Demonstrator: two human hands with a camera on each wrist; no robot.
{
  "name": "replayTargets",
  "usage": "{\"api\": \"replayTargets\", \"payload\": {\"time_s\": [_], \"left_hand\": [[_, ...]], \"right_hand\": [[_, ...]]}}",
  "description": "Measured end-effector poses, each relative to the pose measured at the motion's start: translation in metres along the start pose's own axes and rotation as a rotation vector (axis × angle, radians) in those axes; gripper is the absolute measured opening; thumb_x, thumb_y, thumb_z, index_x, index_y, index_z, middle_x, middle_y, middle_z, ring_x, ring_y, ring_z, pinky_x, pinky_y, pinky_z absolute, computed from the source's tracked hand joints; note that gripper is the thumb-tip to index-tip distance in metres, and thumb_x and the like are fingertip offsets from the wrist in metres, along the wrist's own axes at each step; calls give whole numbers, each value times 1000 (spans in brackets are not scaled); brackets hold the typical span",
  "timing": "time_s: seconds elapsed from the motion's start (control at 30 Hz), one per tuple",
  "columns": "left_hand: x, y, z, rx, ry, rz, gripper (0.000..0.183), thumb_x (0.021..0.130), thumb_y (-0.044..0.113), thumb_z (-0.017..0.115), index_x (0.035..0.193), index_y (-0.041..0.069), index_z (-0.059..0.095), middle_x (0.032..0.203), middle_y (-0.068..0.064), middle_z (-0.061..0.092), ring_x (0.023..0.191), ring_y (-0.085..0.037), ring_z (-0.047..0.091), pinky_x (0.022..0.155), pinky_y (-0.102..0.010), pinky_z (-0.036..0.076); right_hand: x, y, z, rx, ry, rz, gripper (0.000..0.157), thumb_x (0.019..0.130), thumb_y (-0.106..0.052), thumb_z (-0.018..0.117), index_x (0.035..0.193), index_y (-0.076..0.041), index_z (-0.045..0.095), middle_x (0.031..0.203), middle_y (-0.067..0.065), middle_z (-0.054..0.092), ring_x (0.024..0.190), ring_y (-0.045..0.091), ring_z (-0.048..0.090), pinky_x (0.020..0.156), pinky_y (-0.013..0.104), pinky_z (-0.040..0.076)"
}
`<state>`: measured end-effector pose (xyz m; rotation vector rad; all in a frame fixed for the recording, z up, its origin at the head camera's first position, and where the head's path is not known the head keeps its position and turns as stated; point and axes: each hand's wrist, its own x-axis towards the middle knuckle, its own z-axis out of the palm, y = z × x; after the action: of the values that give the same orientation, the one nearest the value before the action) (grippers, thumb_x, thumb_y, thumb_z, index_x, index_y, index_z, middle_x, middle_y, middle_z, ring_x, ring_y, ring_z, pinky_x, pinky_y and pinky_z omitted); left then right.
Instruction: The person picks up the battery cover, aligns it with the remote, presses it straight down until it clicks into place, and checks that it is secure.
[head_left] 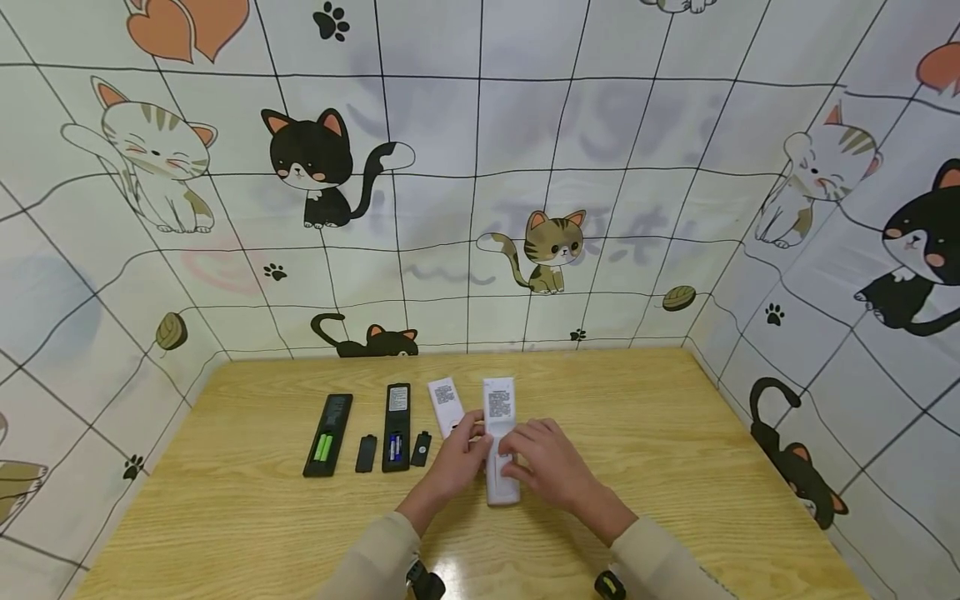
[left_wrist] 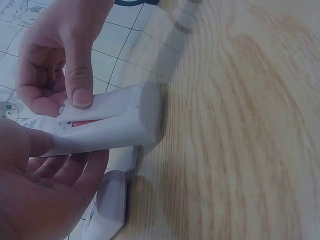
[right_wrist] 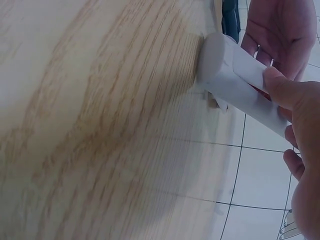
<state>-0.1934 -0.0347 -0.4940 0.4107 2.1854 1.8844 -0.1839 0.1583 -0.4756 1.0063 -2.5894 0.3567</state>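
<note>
A white remote control (head_left: 502, 490) is face down between my hands near the middle of the table. My left hand (head_left: 456, 458) holds its left side, fingers curled beneath it in the left wrist view. With thumb and fingers, my right hand (head_left: 553, 467) pinches the white battery cover (left_wrist: 116, 102), which sits slightly raised over the compartment. Through the gap beside the cover shows a red battery (left_wrist: 86, 122). Whether more batteries lie under the cover is hidden.
Left of my hands lie a black remote (head_left: 340, 410) with green batteries (head_left: 323, 447), a loose black cover (head_left: 366, 454), another black remote (head_left: 398, 421) with blue batteries (head_left: 395, 448), a smaller cover (head_left: 422, 448) and another white remote (head_left: 445, 398). Cat-printed cloth surrounds the wooden table (head_left: 675, 450).
</note>
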Motion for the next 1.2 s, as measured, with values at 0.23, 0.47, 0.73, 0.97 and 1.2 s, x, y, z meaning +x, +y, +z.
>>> {"api": "replayTargets", "payload": {"time_s": [0.23, 0.47, 0.73, 0.97, 1.2], "left_hand": [[0, 2, 0, 6, 3, 0, 42, 105, 16, 42, 146, 9, 35, 129, -19, 59, 105, -26, 64, 85, -47, 54], [0, 1, -1, 9, 9, 1, 42, 105, 15, 42, 146, 9, 36, 128, -19, 59, 104, -26, 64, 84, -48, 54], [1, -3, -1, 39, 15, -25, 40, 106, 17, 41, 145, 12, 37, 128, -15, 60, 102, -20, 63, 84, -45, 53], [0, -2, 0, 30, 22, -36, 41, 105, 17, 42, 145, 11, 36, 128, -15, 59, 104, -23, 63, 85, -46, 54], [2, -1, -1, 29, 25, -58, 41, 105, 17, 42, 145, 13, 36, 130, -15, 58, 107, -25, 63, 87, -47, 54]], "right_hand": [[0, -1, 2, -2, 28, -1, 28, 77, -35, 80, 94, -23, 62, 96, -11, 58, 90, 9, 53, 85, 34, 44], [1, 0, 4, 0, 22, 3, 27, 77, -35, 80, 95, -23, 63, 94, -12, 60, 87, 8, 52, 84, 33, 44], [0, -1, 3, 6, 29, 27, 30, 79, -37, 78, 102, -24, 64, 90, -12, 61, 83, 6, 51, 84, 32, 44], [-1, 6, 0, 27, 47, 59, 28, 85, -37, 73, 108, -23, 63, 91, -9, 64, 86, 6, 54, 85, 33, 46], [-5, 17, -3, -23, 68, 46, 29, 85, -36, 74, 109, -23, 65, 102, -10, 65, 96, 9, 61, 87, 35, 48]]}}
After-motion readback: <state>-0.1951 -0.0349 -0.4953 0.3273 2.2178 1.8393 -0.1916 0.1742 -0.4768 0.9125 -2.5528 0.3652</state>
